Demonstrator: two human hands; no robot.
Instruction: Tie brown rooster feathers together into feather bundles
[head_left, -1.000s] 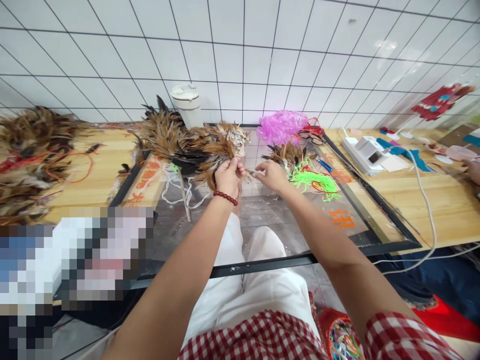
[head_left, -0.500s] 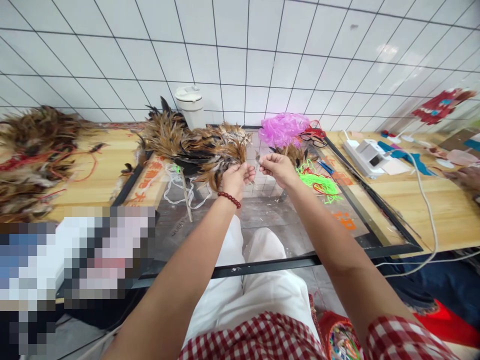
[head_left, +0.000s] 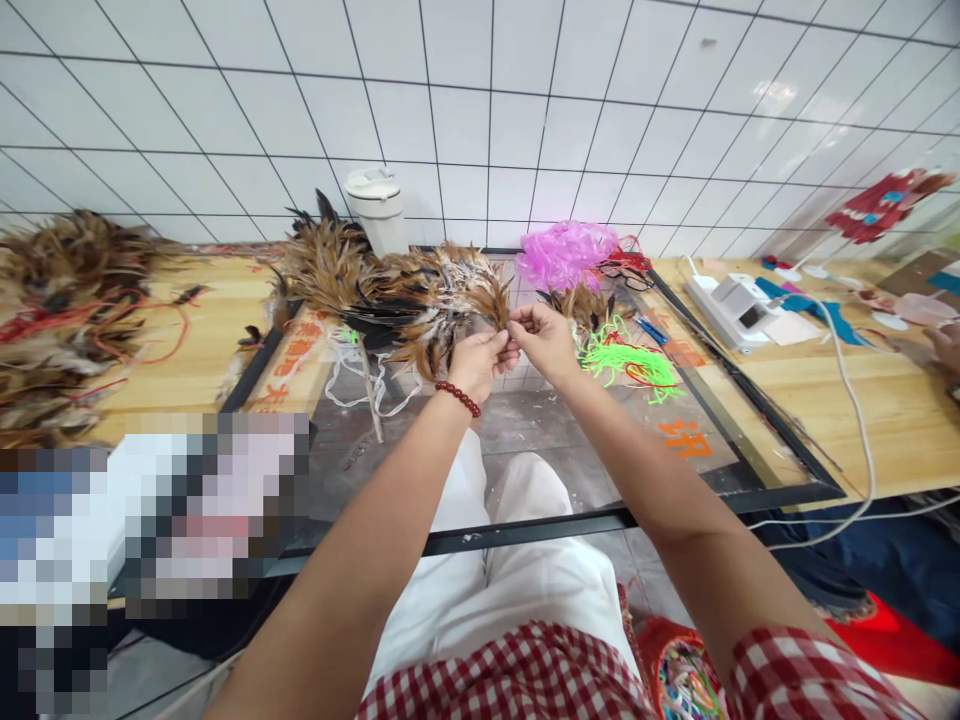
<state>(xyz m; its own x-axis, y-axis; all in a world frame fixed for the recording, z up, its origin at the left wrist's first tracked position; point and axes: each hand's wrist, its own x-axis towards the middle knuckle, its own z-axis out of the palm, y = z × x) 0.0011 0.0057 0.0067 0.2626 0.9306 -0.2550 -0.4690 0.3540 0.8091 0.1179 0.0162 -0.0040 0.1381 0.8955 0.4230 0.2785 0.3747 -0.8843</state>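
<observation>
My left hand (head_left: 481,362), with a beaded bracelet at the wrist, is closed at the right end of a bundle of brown and black feathers (head_left: 427,290). Some brown feathers (head_left: 491,300) fan up just above its fingers and appear to be held there. My right hand (head_left: 546,340) pinches thumb and finger together against the left fingertips; whatever lies in that pinch is too small to make out. Both hands are above a glass panel (head_left: 555,430) with a dark frame. A wooden stick (head_left: 371,390) and a white cord (head_left: 341,390) lie left of my hands.
A white lidded cup (head_left: 379,215) stands behind the feathers. Pink plastic (head_left: 566,255), green string (head_left: 630,365) and a blue tool (head_left: 651,331) lie to the right. A power strip (head_left: 731,312) trails a white cable. More feathers (head_left: 71,260) cover the left table. Another person's hand (head_left: 946,348) shows far right.
My right hand has moved slightly left and down, closing the gap until its fingertips meet those of my left hand. The small greyish piece seen at its fingertips is now hidden.
</observation>
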